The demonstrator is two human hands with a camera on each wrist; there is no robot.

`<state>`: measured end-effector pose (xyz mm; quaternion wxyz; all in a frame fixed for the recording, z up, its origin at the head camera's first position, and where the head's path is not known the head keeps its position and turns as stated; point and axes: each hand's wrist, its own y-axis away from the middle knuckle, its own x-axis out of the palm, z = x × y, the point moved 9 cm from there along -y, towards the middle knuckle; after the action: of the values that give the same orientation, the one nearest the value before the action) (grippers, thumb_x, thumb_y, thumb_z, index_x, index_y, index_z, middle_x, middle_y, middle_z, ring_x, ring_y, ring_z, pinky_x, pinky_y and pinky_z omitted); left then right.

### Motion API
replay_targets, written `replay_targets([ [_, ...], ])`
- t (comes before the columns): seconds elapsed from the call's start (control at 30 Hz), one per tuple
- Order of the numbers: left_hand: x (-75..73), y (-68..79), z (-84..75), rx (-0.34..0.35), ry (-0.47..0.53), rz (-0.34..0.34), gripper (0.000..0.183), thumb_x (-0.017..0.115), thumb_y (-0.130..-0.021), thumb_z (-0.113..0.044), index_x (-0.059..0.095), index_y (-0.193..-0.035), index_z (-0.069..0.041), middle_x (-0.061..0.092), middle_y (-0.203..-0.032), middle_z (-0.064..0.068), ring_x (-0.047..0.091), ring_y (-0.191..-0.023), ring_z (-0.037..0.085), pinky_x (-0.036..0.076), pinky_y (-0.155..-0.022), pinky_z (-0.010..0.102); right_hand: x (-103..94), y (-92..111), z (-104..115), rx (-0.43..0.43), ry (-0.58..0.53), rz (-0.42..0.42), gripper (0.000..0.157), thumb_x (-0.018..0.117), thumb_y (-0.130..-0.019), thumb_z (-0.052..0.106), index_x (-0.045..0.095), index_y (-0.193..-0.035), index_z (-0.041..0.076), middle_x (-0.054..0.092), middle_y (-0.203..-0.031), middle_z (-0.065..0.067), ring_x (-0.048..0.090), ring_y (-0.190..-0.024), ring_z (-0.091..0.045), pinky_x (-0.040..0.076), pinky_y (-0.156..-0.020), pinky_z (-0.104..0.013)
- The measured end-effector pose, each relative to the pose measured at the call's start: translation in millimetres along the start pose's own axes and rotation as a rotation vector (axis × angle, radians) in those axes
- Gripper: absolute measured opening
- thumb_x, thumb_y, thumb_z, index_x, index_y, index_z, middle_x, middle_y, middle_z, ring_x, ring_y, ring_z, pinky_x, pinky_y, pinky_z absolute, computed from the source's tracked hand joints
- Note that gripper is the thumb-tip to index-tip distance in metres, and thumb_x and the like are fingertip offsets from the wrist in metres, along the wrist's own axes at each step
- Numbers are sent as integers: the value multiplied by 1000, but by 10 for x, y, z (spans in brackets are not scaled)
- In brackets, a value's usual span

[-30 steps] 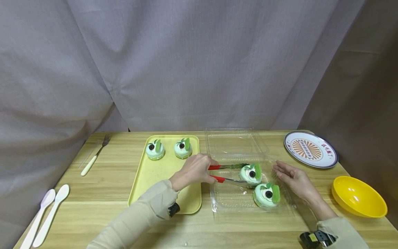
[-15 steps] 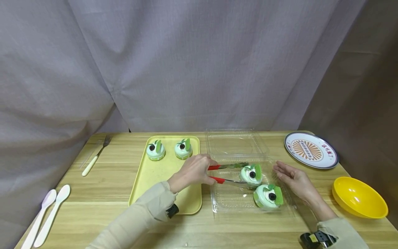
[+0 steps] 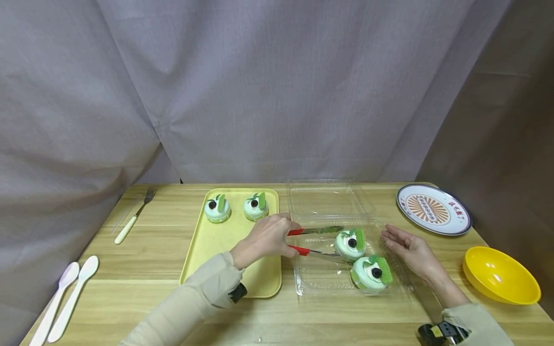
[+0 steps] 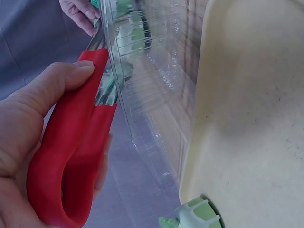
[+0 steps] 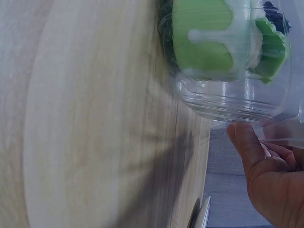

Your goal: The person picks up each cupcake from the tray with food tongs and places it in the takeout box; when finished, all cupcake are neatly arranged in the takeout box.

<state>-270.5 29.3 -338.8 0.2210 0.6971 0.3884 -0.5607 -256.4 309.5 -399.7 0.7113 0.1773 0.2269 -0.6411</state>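
Red-handled metal tongs [image 4: 71,126], pinched by left hand [image 3: 268,235], drawn slightly back; far round mint-green cake [image 3: 345,248] seemingly released. Clear plastic box [image 3: 318,278] touched by right hand's [image 3: 410,250] extended fingers.

The left grip [image 4: 21,126] holds red-handled tongs [image 4: 66,128] near a clear container [image 4: 149,95].

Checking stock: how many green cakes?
4: a far-left cake and a far-right cake on the yellow tray; a farther cake and a nearer cake in the clear container.

Possibly a studio: curtain [image 3: 277,96], wooden table [image 3: 143,269]
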Motion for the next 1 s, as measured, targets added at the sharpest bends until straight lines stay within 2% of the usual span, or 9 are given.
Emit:
replay_targets([
  [0.2, -30, 21, -20, 10, -7, -17, 52, 87, -66, -32, 74, -114, -17, 67, -94, -1, 55, -72, 10, 42, -56, 22, -8, -6, 2, 8, 2, 2, 52, 48, -100, 3, 28, -143, -18, 42, -138, -39, 46, -98, 26, 42, -82, -1],
  [0.4, -45, 38, -10, -4, 1, -14, 51, 86, -66, -26, 73, -114, -17, 66, -93, 0, 54, -71, 11, 42, -55, 23, -5, -9, -3, 22, -5, 8, 53, 48, -100, 4, 28, -144, -17, 42, -139, -38, 46, -99, 25, 42, -82, -1],
  [0.63, -75, 45, -76, 28, -100, -65, 51, 87, -65, -31, 73, -113, -19, 62, -89, -3, 55, -73, 12, 38, -49, 24, -12, -12, -1, 23, -3, 8, 53, 48, -100, 4, 28, -144, -17, 42, -139, -38, 45, -98, 26, 42, -82, -1],
  [0.83, -100, 57, -106, 38, -125, -83, 52, 88, -65, -29, 73, -113, -18, 61, -89, -4, 53, -72, 11, 38, -49, 21, -14, -10, 0, 8, 12, -3, 52, 49, -99, 2, 30, -143, -18, 44, -137, -39, 46, -97, 25, 43, -81, -1],
  [1.0, -101, 78, -147, 82, -177, -115, 49, 87, -65, -29, 73, -111, -17, 60, -88, -4, 54, -75, 12, 39, -51, 21, -6, -8, -13, 11, 4, 0, 52, 49, -99, 2, 30, -143, -19, 44, -137, -40, 47, -98, 25, 43, -81, -1],
])
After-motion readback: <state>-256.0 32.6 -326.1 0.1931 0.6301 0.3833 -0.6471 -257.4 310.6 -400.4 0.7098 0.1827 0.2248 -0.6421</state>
